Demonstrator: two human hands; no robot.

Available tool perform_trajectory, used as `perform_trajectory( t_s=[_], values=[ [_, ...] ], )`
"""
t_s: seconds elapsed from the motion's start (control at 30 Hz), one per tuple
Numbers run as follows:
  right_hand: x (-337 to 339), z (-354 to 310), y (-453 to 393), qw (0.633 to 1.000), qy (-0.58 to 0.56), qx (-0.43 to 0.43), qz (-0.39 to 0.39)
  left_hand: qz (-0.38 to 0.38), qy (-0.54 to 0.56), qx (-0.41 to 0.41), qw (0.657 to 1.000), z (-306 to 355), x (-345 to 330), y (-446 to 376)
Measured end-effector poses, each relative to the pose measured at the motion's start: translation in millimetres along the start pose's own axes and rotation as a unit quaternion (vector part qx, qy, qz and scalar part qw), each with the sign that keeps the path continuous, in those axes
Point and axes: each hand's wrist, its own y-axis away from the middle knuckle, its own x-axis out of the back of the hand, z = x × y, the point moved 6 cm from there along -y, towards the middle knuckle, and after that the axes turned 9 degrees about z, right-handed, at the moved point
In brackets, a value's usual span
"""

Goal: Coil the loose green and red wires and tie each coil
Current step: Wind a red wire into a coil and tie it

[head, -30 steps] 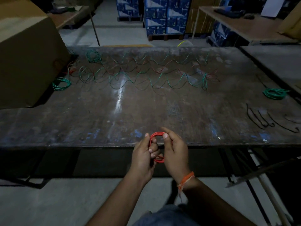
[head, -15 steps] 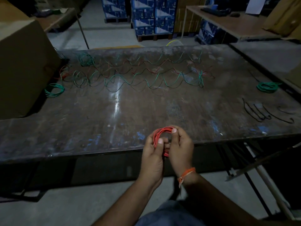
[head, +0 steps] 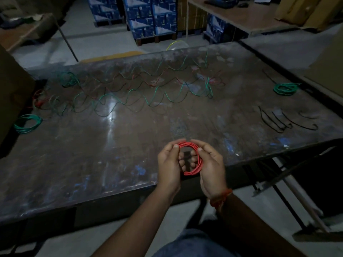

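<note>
Currently both hands hold the red coil (head: 193,158) just above the near edge of the desk (head: 111,145). Left hand (head: 169,164) grips its left side, right hand (head: 211,166) its right side; fingers of both curl round the loops, thumbs on top. Loose green and red wires (head: 130,93) lie in wavy lines across the far half. One green coil (head: 27,123) sits at far left, another green coil (head: 284,88) at far right. Black ties (head: 284,121) lie near the right edge.
</note>
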Motion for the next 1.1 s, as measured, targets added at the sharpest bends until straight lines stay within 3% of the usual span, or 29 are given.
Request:
perform_trajectory(
  t_s=[0.17,0.4,0.67,0.83,1.1],
  values=[
    [19,-9,-54,0.998,0.049,-0.022,0.027,-0.01,-0.099,-0.077,0.992,-8,-58,-27],
    [55,-24,-143,0.985,0.11,0.007,0.13,0.009,-0.138,-0.1,0.985,-29,-135,-65],
    [90,-49,-199,0.968,0.197,0.064,0.138,0.04,-0.073,-0.06,0.995,-47,-192,-86],
    [102,-40,-219,0.971,0.186,0.026,0.149,0.059,-0.074,-0.057,0.994,-63,-207,-94],
    [117,-31,-236,0.977,0.142,-0.027,0.154,0.011,-0.078,-0.009,0.997,-74,-227,-111]
  ],
)
